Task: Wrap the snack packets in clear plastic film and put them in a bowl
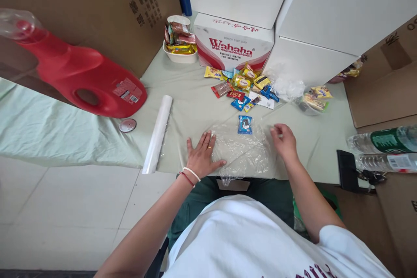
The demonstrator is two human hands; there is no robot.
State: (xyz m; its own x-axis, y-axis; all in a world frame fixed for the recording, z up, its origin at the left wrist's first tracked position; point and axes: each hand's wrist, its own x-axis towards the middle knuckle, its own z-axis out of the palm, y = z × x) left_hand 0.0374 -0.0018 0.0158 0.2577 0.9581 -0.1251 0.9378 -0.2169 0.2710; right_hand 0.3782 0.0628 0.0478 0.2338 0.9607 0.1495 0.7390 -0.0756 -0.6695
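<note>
A thin sheet of clear plastic film (239,156) lies wrinkled on the cloth in front of me, its near end hanging over the table edge. One small blue snack packet (245,124) rests on its far part. My left hand (202,156) is flat with fingers spread, pressing the film's left side. By the film's right edge, my right hand (284,141) has its fingers curled and the thumb close to them; whether film is between them is too fine to see. A white roll of film (157,134) lies to the left of my left hand.
Several wrapped snacks (241,81) are heaped before a Wahaha carton (233,45). A white bowl (180,57) of snacks stands back left; a clear bowl (309,109) stands right. Left are a red jug (87,74) and round lid (127,125); right, bottles (387,141) and a phone (348,171).
</note>
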